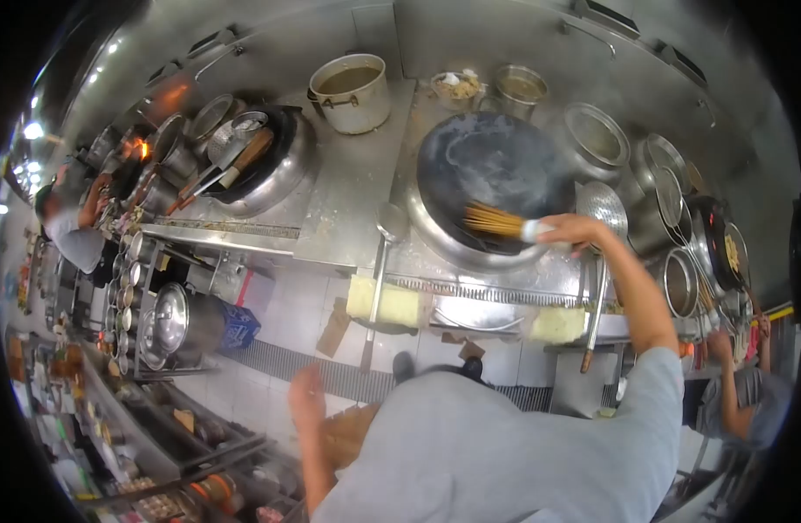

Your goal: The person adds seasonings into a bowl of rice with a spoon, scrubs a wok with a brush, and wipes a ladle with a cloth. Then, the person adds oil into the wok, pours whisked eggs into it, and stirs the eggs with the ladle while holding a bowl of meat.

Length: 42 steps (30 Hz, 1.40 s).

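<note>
My right hand [568,230] is closed round the white-bound end of a bamboo wok brush [495,220]. The brush's bristles point left, over the near part of a large dark wok [479,161], whose surface looks wet and steamy. Left of this wok, a long-handled ladle [383,261] lies across the stove edge. A perforated skimmer [602,209] rests to the right of the wok, close to my right forearm. My left hand [305,397] hangs low over the floor, away from the stove, and seems to touch nothing; its fingers are blurred.
A big pot of liquid [352,91] stands at the back. Another wok [270,187] holding ladles is to the left. Folded yellow cloths [385,302] lie along the front edge. Other people work at far left [76,235] and far right [740,397]. Cardboard [333,328] lies on the floor.
</note>
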Available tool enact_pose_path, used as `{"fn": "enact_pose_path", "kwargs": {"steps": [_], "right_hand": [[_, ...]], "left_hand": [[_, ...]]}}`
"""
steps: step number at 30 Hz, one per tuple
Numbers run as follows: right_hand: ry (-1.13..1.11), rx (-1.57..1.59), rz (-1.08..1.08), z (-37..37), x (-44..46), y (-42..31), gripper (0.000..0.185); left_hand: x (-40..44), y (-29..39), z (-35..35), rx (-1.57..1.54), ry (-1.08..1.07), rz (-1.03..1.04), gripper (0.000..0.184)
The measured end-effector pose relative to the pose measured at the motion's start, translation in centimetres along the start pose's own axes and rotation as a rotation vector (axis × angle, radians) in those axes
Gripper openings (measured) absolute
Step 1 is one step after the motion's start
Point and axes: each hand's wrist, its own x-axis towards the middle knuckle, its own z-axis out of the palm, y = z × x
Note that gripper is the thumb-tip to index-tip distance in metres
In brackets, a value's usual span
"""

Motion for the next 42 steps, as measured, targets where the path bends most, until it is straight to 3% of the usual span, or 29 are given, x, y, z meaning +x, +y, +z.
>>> {"fn": "enact_pose_path", "kwargs": {"steps": [1,3,5,7,9,11,12,15,17,18,20,21,23,25,28,31,33,34,37,40,42], "right_hand": [[-0.01,-0.088,0.068,-1.6,-1.2,1.9,0.066],[0.046,-0.205,0.072,-3.2,-2.0,2.4,0.065],[0.104,-0.331,0.055,-4.4,-1.3,0.9,0.064],[-0.159,-0.188,-0.015,-4.2,1.2,-3.9,0.057],[-0.233,0.087,-0.106,-3.8,7.2,-6.5,0.049],[0.111,0.506,-0.194,-0.2,13.8,-6.7,0.046],[0.103,0.513,-0.183,1.3,14.0,-7.0,0.046],[0.214,0.366,-0.198,4.1,11.1,-5.7,0.048],[0.258,-0.342,-0.216,2.0,4.5,-4.1,0.05],[0.262,-0.359,-0.215,0.3,3.3,-4.7,0.05],[0.4,-0.511,0.218,-0.7,2.1,-4.4,0.051],[0.647,-0.511,0.139,-0.6,6.5,-1.1,0.051],[0.687,-0.219,0.144,0.4,10.8,-1.7,0.055],[0.719,-0.22,0.148,3.2,13.6,-2.6,0.057],[0.611,-0.525,0.053,5.0,7.6,-3.6,0.058],[0.522,-0.56,0.197,0.7,3.1,-1.0,0.055],[0.887,-0.689,0.21,-1.6,7.9,3.7,0.058],[0.92,-0.58,0.239,-2.0,9.0,2.4,0.06],[0.789,-0.437,0.22,0.6,13.9,-1.0,0.062],[0.648,-0.494,0.156,4.4,11.3,-4.8,0.074],[0.603,-0.575,0.039,5.6,7.6,-2.4,0.075]], "left_hand": [[-0.2,-1.0,0.1,0.01,0.095,0.002,0.02],[0.7,-1.0,0.6,0.012,0.057,-0.025,0.02],[2.8,0.4,1.6,-0.053,0.04,0.17,0.021],[5.1,5.0,2.2,-0.084,-0.012,0.248,0.023],[7.2,9.5,3.6,-0.179,-0.085,0.359,0.024],[8.1,12.7,6.0,-0.234,-0.181,0.459,0.025],[8.3,13.8,6.9,-0.239,-0.237,0.515,0.025],[8.5,15.7,8.9,-0.338,-0.365,0.581,0.027],[9.4,16.1,10.4,-0.371,-0.369,0.585,0.029],[10.3,16.4,11.4,-0.343,-0.361,0.655,0.031],[11.5,17.6,13.4,-0.272,-0.424,0.705,0.04],[12.3,18.7,14.7,-0.275,-0.433,0.703,0.04],[13.9,21.1,17.7,-0.214,-0.326,0.824,0.046],[14.8,22.2,21.1,-0.135,-0.285,0.865,0.047],[16.4,22.2,24.6,-0.074,-0.279,0.902,0.046],[18.3,22.4,26.1,-0.123,-0.279,0.873,0.035],[18.5,22.7,26.1,-0.158,-0.356,0.858,0.025],[18.3,22.7,26.3,-0.161,-0.359,0.852,0.025],[17.3,23.4,27.7,-0.207,-0.27,0.887,0.021],[16.0,24.8,28.9,-0.18,-0.201,0.866,0.021],[15.5,25.5,29.6,-0.111,-0.224,0.833,0.025]]}}
